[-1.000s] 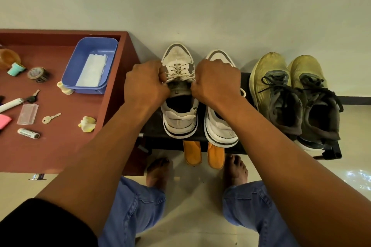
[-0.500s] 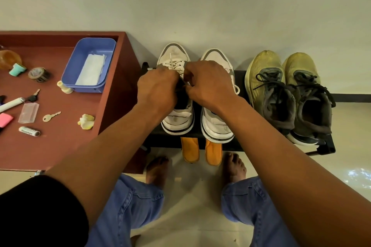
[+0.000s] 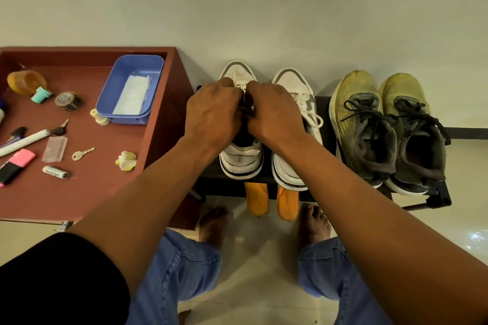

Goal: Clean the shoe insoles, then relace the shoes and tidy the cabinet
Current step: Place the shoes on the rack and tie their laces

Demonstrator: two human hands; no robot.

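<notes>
**Lacing the left white shoe**

The white shoe (image 3: 241, 158) sits on the rack (image 3: 326, 124), toe to the wall. Left hand (image 3: 212, 116) and right hand (image 3: 274, 116) meet knuckle to knuckle above its tongue, fingers curled, seemingly pinching its lace; the pinch itself is hidden.

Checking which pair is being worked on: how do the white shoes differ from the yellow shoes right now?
The white shoes have white laces; the yellow shoes have dark ones. Both hands, left and right, work at the left white shoe's laces; the yellow shoes sit untouched. Both pairs stand toes toward the wall on the black rack.
</notes>
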